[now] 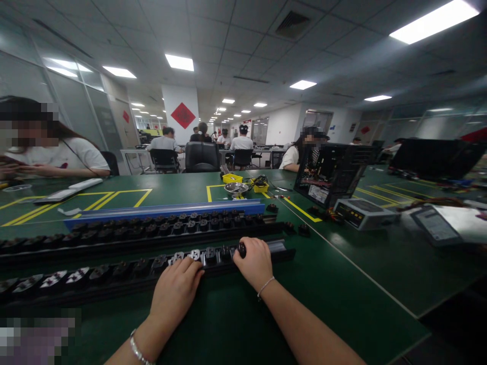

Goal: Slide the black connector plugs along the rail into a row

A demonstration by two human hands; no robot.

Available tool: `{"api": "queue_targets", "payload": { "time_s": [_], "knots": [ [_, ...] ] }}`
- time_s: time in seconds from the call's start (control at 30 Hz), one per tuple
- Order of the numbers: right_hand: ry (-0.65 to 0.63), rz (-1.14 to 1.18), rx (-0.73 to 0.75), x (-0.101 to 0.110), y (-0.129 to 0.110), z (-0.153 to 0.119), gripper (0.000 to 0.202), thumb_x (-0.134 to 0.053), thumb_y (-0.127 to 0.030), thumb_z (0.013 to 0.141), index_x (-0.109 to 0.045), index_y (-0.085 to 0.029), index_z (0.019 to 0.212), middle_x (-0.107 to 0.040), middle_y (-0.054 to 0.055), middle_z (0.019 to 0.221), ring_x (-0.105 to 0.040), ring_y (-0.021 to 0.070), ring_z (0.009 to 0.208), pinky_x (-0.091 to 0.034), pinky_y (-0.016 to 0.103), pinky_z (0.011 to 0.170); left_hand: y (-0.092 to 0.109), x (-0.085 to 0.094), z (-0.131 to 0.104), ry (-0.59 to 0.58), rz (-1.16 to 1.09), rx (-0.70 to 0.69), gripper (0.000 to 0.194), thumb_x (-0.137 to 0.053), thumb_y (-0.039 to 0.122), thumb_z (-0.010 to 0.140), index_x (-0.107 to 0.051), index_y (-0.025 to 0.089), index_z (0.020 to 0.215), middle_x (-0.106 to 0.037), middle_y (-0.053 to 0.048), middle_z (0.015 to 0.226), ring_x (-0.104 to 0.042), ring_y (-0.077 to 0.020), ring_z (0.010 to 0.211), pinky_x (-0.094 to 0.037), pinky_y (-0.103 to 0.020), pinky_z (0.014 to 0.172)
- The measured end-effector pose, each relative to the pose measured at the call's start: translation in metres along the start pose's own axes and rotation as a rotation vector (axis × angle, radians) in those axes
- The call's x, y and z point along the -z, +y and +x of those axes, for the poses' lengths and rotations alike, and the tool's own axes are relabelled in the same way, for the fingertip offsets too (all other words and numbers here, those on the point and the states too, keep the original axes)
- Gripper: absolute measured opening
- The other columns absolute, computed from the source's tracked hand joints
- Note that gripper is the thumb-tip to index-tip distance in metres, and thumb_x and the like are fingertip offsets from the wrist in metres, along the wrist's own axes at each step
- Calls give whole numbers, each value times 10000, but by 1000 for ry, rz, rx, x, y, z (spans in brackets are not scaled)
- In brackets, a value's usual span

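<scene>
A long black rail (283, 253) lies across the green table, with a row of round black socket pieces (99, 272) set along it. My left hand (178, 284) rests on the near edge of this rail, its fingers bent over the pieces; what its fingertips hold, if anything, is hidden. Near the rail's right end, my right hand (254, 259) pinches a small black round piece (242, 249) between thumb and fingers. Behind the near rail lie another filled black rail (144, 242) and a blue rail (171, 209).
Loose black pieces (303, 230) lie right of the rails. Farther back are a metal bowl (236, 188), a yellow tray (232, 178), an open computer case (331, 175) and a power supply (363, 214). A person (76, 154) sits at the left, another (292, 154) behind the case.
</scene>
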State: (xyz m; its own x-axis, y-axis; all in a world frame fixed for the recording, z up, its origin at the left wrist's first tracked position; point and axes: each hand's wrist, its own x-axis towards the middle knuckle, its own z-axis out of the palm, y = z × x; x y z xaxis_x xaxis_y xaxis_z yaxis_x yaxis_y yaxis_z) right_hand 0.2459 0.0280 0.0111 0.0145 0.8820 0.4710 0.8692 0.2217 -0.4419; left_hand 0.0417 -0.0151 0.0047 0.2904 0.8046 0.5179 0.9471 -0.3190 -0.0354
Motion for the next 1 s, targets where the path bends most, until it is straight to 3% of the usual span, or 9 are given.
{"api": "queue_targets", "payload": {
  "time_s": [0.37, 1.0],
  "knots": [
    [5, -9, -41, 1, 1, 0, 255, -532, -295, 721, -581, -209, 956, -635, 53, 965, -520, 212, 989, -260, 391, 979, -1, 1, -1, 20, -19, -3, 230, -427, 289, 857, -645, 238, 908, -635, -34, 860, -575, -175, 770, -427, -311, 693],
    [-4, -39, -80, 4, 8, 3, 294, -489, -209, 718, -584, -202, 996, -645, 57, 963, -533, 208, 980, -295, 368, 946, -3, 1, -1, 15, -64, 8, 249, -418, 301, 859, -657, 240, 892, -639, -23, 847, -579, -153, 772, -450, -279, 709]
  ]
}}
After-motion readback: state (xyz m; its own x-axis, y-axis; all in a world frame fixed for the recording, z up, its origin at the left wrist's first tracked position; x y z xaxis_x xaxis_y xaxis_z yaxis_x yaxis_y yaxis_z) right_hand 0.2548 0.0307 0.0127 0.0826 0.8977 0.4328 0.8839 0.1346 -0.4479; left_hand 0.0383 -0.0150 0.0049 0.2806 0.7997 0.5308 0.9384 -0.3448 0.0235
